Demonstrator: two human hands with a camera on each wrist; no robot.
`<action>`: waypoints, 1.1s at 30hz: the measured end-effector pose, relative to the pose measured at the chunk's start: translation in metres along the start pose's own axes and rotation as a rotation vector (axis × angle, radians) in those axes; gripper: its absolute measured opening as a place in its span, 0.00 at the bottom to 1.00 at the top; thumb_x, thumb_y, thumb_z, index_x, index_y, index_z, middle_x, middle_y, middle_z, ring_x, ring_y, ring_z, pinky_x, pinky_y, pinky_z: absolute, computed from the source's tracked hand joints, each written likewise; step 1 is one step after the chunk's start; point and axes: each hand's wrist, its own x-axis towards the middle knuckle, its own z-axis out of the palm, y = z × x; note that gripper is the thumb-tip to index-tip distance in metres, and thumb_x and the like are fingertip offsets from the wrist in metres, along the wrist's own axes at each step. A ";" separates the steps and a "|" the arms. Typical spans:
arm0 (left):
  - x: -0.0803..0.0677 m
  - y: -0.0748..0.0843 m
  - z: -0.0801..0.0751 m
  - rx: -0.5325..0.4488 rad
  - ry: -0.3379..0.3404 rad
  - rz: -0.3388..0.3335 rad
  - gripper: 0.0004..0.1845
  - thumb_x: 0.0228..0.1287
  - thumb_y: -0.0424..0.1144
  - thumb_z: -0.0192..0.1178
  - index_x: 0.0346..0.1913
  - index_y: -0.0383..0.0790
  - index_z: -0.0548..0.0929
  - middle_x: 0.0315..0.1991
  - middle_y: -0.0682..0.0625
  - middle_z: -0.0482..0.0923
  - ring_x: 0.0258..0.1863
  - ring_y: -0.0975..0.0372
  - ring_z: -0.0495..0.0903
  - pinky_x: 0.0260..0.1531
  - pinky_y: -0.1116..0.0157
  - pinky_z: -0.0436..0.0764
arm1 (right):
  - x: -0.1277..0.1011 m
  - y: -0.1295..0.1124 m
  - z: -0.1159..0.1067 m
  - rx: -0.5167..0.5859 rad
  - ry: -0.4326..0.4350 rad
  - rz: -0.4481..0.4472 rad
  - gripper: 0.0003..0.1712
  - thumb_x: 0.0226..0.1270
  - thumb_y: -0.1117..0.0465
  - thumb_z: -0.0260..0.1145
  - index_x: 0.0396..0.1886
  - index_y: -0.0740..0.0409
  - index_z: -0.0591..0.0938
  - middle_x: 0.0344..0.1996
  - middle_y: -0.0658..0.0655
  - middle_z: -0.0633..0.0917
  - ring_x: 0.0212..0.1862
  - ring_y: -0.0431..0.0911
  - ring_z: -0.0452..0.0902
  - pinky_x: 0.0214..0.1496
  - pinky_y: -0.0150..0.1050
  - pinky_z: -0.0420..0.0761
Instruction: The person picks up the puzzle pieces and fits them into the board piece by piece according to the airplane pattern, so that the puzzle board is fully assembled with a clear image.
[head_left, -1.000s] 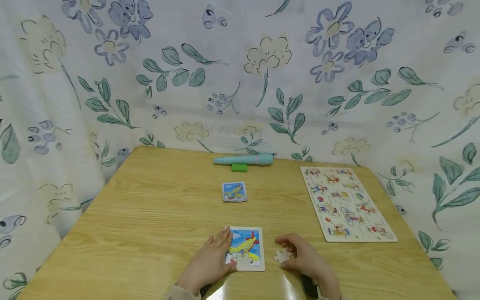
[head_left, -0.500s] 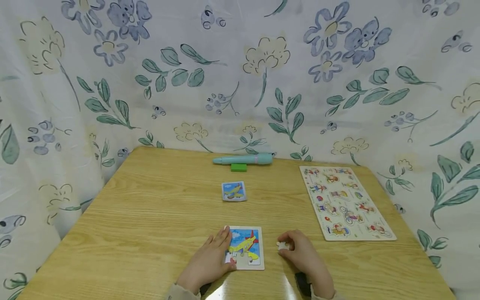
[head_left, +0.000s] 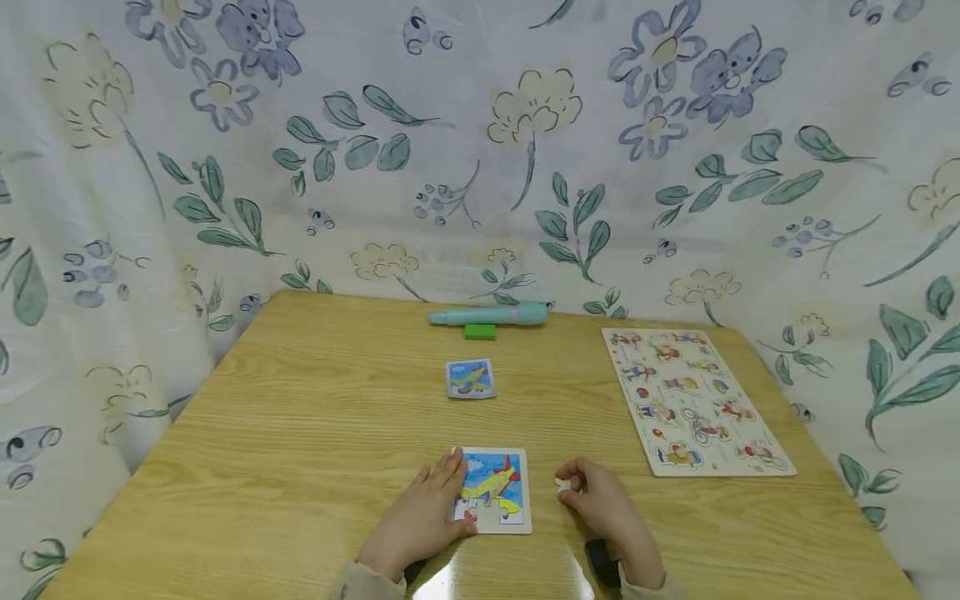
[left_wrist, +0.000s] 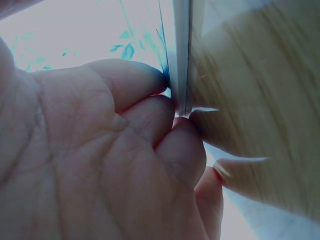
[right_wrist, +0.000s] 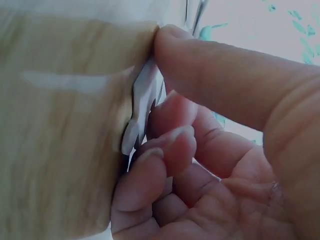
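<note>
A small airplane jigsaw puzzle (head_left: 517, 471) in a pale wooden frame lies near the front of the table. Pale bare backing shows at the bottom of its picture. My left hand (head_left: 420, 517) rests along the puzzle's left side, fingers extended over the edge and thumb at the lower left corner. In the left wrist view, the fingertips meet the edge of the frame (left_wrist: 181, 55). Right of the puzzle, my right hand (head_left: 609, 500) holds a loose jigsaw piece (head_left: 563, 483) between thumb and fingers, low at the tabletop. The right wrist view shows the piece (right_wrist: 145, 95) edge-on, partly hidden by fingers.
Beyond the puzzle lies a small airplane picture card (head_left: 471, 379). Farther back are a green block (head_left: 480, 332) and a teal pen-shaped object (head_left: 491, 315). A large board with cartoon figures (head_left: 693, 404) lies at right. A floral curtain (head_left: 465, 208) borders the table (head_left: 315, 400).
My right hand has shifted slightly away from me and to the left, and its fingers have drawn in around the jigsaw piece, which moved along. The left hand has stayed on the puzzle.
</note>
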 end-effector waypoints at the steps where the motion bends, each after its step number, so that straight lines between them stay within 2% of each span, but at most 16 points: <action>1: 0.000 0.000 0.000 0.003 0.001 0.001 0.45 0.53 0.56 0.61 0.67 0.31 0.59 0.70 0.40 0.51 0.69 0.50 0.52 0.66 0.49 0.53 | 0.000 0.000 0.000 -0.016 0.010 -0.006 0.08 0.52 0.68 0.68 0.33 0.58 0.80 0.26 0.50 0.73 0.28 0.41 0.65 0.28 0.31 0.67; 7: 0.001 0.002 -0.001 -0.005 -0.004 0.005 0.45 0.53 0.55 0.62 0.67 0.30 0.59 0.70 0.40 0.50 0.69 0.50 0.52 0.66 0.49 0.53 | 0.000 -0.001 0.000 -0.066 0.059 -0.050 0.10 0.49 0.70 0.69 0.33 0.57 0.81 0.31 0.50 0.78 0.32 0.41 0.67 0.33 0.32 0.71; 13: 0.001 0.001 0.001 -0.023 0.006 -0.003 0.45 0.53 0.55 0.63 0.66 0.29 0.60 0.70 0.39 0.50 0.69 0.50 0.51 0.66 0.48 0.52 | 0.001 -0.003 0.000 -0.102 0.012 -0.109 0.13 0.50 0.72 0.67 0.37 0.57 0.81 0.34 0.51 0.77 0.34 0.41 0.68 0.35 0.34 0.73; 18: 0.001 -0.001 0.004 -0.026 0.013 -0.004 0.45 0.52 0.54 0.63 0.67 0.30 0.59 0.70 0.40 0.50 0.69 0.50 0.51 0.66 0.49 0.52 | 0.000 -0.004 0.000 -0.095 0.004 -0.105 0.10 0.51 0.70 0.67 0.33 0.54 0.79 0.32 0.51 0.74 0.33 0.42 0.67 0.35 0.35 0.71; 23: 0.000 -0.002 0.002 -0.042 0.015 0.000 0.45 0.52 0.54 0.63 0.66 0.29 0.59 0.70 0.40 0.49 0.69 0.49 0.51 0.66 0.48 0.52 | 0.002 -0.004 0.002 0.019 0.024 -0.035 0.08 0.54 0.64 0.68 0.32 0.56 0.76 0.29 0.51 0.74 0.32 0.42 0.67 0.34 0.33 0.71; 27: 0.000 -0.004 0.002 -0.035 0.016 0.003 0.45 0.53 0.54 0.63 0.67 0.30 0.59 0.70 0.40 0.49 0.69 0.49 0.51 0.66 0.48 0.52 | 0.004 -0.002 0.003 0.155 0.092 0.031 0.05 0.59 0.67 0.63 0.35 0.60 0.78 0.29 0.52 0.78 0.30 0.41 0.69 0.29 0.30 0.72; 30: 0.001 -0.003 0.003 -0.034 0.014 0.004 0.44 0.54 0.54 0.62 0.67 0.30 0.59 0.70 0.41 0.50 0.69 0.50 0.51 0.66 0.49 0.53 | 0.005 -0.001 0.003 0.205 0.129 0.051 0.07 0.60 0.69 0.62 0.39 0.61 0.80 0.33 0.52 0.81 0.32 0.41 0.72 0.30 0.29 0.74; 33: 0.002 -0.003 0.003 -0.028 0.013 0.005 0.44 0.54 0.54 0.62 0.67 0.30 0.59 0.70 0.41 0.50 0.69 0.50 0.51 0.66 0.49 0.54 | 0.004 -0.005 0.005 0.277 0.128 0.062 0.10 0.58 0.69 0.64 0.41 0.62 0.80 0.35 0.54 0.82 0.32 0.42 0.74 0.30 0.29 0.76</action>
